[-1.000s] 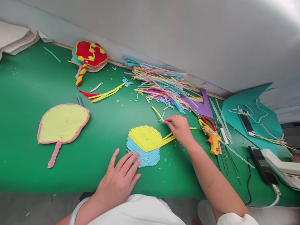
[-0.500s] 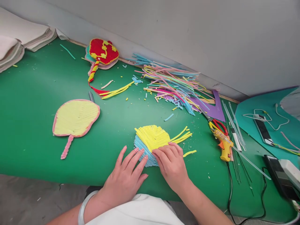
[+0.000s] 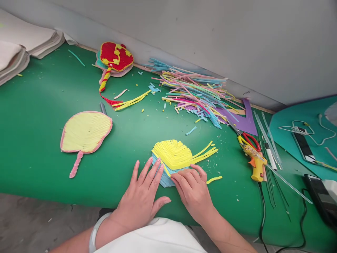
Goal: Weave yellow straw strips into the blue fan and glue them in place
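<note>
the half-made fan [image 3: 175, 154] lies flat on the green table [image 3: 39, 116], near the front edge, yellow strips on top and blue ones below. both hands are on its near side. the left hand [image 3: 142, 196] is open and flat, fingers spread, tips on the blue part. the right hand [image 3: 193, 191] is open too, fingers close together, tips where yellow meets blue. neither hand grips a thing; they look to be pressing the strips down so they stick.

long yellow ends poke out to the right, and one loose strip [image 3: 213, 179] lies just beside the right hand. the glue gun [image 3: 255, 161] is further right, with the strip pile [image 3: 195, 95] at the back. a pink fan [image 3: 85, 131] lies well apart on the left.

i think any next move needs a soft touch and one hand kept down, so the strips do not slide
</note>
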The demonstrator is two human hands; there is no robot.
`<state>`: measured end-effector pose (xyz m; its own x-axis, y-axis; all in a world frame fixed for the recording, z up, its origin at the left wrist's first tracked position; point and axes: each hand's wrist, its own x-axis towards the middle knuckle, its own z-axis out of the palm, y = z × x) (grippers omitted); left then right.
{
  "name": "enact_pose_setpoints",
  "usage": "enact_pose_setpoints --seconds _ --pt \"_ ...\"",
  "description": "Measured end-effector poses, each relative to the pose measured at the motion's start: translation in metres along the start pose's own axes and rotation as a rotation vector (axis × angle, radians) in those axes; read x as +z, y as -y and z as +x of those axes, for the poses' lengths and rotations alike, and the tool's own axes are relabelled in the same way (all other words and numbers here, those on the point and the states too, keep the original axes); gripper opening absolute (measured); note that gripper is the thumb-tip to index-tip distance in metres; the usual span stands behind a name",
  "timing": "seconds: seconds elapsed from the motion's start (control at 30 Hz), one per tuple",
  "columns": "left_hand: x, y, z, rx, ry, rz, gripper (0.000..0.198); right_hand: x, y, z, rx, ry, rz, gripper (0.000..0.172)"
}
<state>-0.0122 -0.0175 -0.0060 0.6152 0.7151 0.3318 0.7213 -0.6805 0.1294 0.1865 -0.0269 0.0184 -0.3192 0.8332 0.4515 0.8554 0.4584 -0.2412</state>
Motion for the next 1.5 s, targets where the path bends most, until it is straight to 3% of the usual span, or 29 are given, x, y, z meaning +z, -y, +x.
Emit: enact_pose_setpoints --seconds 1.13,1.5 --pt "0.003 -0.004 0.005 -0.062 0.097 -0.005 0.067 0.003 -0.008 -0.006 0.045 0.000 -0.073 0.009" --pt "0.004 -0.002 0.006 -0.053 0.087 -0.056 0.057 -0.012 -0.035 -0.011 0.117 -0.029 -0.172 0.007"
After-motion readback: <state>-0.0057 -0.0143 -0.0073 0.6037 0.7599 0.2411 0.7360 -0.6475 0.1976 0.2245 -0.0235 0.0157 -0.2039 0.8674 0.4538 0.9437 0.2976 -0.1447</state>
